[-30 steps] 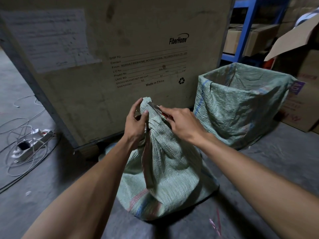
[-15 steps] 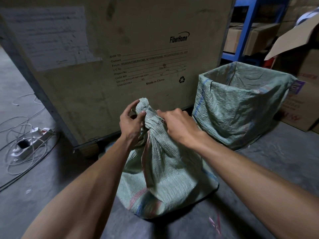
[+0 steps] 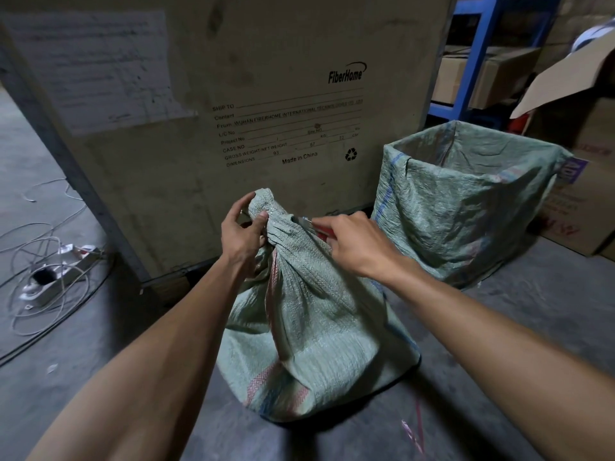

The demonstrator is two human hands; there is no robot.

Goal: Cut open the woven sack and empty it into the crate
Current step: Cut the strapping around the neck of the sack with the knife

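A green woven sack with red and blue stripes stands on the concrete floor in front of me, its neck bunched tight at the top. My left hand grips the bunched neck from the left. My right hand holds a small red-handled cutter, whose metal blade touches the neck from the right. To the right stands the crate, lined with a similar green woven sack and open at the top.
A tall cardboard shipping box stands right behind the sack. A power strip with tangled cables lies on the floor at left. Blue shelving and cardboard boxes stand at the back right. A pink string scrap lies near my right arm.
Both hands have shifted slightly at the sack's neck; the right hand has drawn back to the right, so the blade shows again against the neck. The sack stays where it was.
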